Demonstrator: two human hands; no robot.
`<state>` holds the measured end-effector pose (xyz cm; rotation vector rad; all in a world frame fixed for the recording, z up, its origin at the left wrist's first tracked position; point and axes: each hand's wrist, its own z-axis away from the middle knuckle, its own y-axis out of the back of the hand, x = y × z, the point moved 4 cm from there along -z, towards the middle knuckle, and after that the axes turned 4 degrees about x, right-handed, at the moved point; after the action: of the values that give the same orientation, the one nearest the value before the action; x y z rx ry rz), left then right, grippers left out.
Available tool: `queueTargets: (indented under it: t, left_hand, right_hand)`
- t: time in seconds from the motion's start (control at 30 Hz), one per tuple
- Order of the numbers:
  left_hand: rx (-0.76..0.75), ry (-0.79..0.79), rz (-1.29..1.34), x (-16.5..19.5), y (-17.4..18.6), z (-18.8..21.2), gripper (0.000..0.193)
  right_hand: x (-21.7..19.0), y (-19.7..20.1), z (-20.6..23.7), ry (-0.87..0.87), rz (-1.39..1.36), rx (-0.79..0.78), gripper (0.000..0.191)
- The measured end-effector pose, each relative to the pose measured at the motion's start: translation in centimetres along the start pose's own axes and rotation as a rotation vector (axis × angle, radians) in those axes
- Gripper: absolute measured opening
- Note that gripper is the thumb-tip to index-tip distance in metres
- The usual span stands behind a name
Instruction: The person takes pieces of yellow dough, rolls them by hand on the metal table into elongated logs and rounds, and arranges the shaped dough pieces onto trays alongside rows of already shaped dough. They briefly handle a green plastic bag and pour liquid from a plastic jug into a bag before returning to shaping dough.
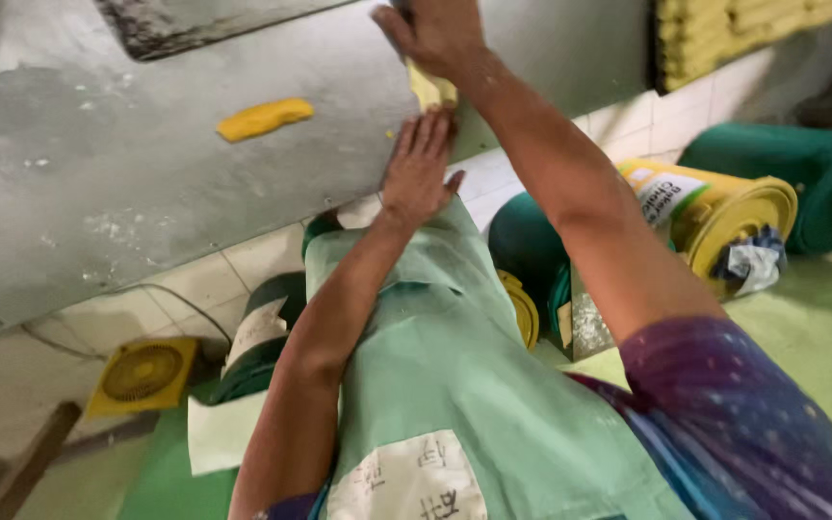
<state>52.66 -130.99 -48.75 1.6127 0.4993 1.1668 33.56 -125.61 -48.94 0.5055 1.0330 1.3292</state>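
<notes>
Yellow dough (432,90) lies pinched under the right hand (435,37), just above the flat, released left hand (418,166); 1 more lump (264,118) sits left on the desk (98,193).

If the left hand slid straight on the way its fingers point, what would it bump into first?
The left hand lies flat on the grey counter, its fingers pointing at the pale yellow dough piece under the right hand. It would likely meet that dough first; they look almost touching.

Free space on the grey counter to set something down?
Bare counter lies left of and below the loose yellow dough piece. Crowded at the edge, where the left hand and right hand flank another dough piece.
</notes>
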Motion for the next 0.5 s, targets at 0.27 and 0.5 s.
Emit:
queueTargets:
  t: [0.27,0.5]
  left_hand:
    - [0.044,0.108,-0.053,-0.4,0.0,-0.1,0.08]
    - [0.172,0.084,0.231,-1.2,0.6,2.0,0.053]
  right_hand:
    - [-12.6,-2.8,7.0,0.865,-0.348,0.513,0.031]
    - [-13.2,-3.5,5.5,0.675,-0.019,0.173,0.014]
